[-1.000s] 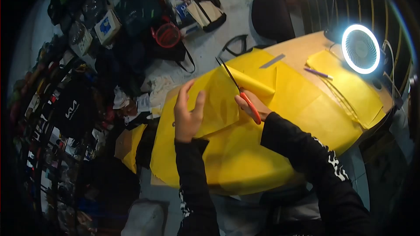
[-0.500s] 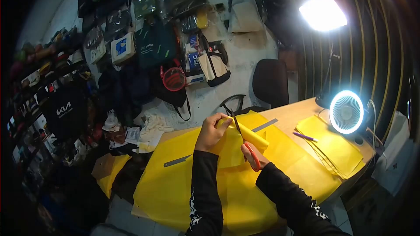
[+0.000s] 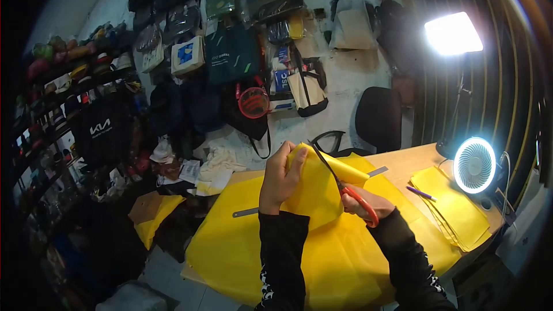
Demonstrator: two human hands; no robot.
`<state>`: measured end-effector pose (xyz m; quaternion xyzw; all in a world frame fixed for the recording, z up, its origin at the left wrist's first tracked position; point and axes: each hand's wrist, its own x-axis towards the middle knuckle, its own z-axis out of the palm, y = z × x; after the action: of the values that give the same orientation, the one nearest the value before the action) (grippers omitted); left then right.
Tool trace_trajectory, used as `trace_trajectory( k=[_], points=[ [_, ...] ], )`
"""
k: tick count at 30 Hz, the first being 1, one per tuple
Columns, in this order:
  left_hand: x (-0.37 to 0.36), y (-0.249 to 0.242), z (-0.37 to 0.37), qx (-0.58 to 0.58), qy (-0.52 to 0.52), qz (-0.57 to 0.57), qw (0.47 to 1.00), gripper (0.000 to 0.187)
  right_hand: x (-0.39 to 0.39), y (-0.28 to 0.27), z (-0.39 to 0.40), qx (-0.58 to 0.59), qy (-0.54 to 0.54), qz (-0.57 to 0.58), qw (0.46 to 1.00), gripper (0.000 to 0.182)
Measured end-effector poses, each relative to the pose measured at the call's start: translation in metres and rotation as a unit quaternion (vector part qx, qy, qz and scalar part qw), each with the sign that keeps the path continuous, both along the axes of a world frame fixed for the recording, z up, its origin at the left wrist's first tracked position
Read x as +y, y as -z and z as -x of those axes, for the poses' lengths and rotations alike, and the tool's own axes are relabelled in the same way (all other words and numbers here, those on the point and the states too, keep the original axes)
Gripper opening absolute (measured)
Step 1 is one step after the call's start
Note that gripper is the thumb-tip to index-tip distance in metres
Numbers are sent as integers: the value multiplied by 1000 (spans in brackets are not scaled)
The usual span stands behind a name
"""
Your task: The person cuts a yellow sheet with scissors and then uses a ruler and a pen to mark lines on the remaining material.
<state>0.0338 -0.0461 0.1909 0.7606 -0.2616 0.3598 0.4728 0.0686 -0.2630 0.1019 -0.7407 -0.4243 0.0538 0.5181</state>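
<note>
A pair of scissors with orange handles (image 3: 364, 207) is in my right hand (image 3: 373, 203), its fingers closed round the grips. The dark blades slant up and left along a raised, folded part of a yellow sheet (image 3: 314, 187). My left hand (image 3: 281, 177) pinches that raised part near its top edge, just left of the blade tips. Below both hands, more of the yellow material (image 3: 242, 253) spreads over the table and hangs past its front edge. A metal ruler (image 3: 246, 213) lies on it, its middle hidden behind the lifted sheet.
To the right lie a stack of yellow pieces (image 3: 452, 213), a purple pen (image 3: 421, 193) and a lit round fan (image 3: 474, 165). A bright lamp (image 3: 454, 33) stands behind. A dark chair (image 3: 378, 118) is beyond the table. Bags (image 3: 233, 55) hang on the wall.
The camera view has shifted, so the room appears further right. My right hand with the scissors has moved away from my left hand, and more of the blades shows. My left hand keeps its pinch.
</note>
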Motion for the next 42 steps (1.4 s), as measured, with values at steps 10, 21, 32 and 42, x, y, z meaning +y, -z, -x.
trace_trajectory(
  k=[10, 21, 32, 42],
  points=[
    [-19, -12, 30, -24, -2, -7, 1000, 25, -31, -87, 83, -60, 45, -95, 993, 63],
    [-21, -18, 48, 52, 45, 65, 996, 25, -36, -82, 28, -151, -25, 69, 986, 86],
    [-26, -16, 55, -3, 74, 87, 993, 19, -36, -82, 25, -155, -24, 20, 987, 91],
    [-31, -19, 62, -57, 89, 69, 992, 13, -43, -90, 32, -161, -26, 17, 986, 93]
  ],
)
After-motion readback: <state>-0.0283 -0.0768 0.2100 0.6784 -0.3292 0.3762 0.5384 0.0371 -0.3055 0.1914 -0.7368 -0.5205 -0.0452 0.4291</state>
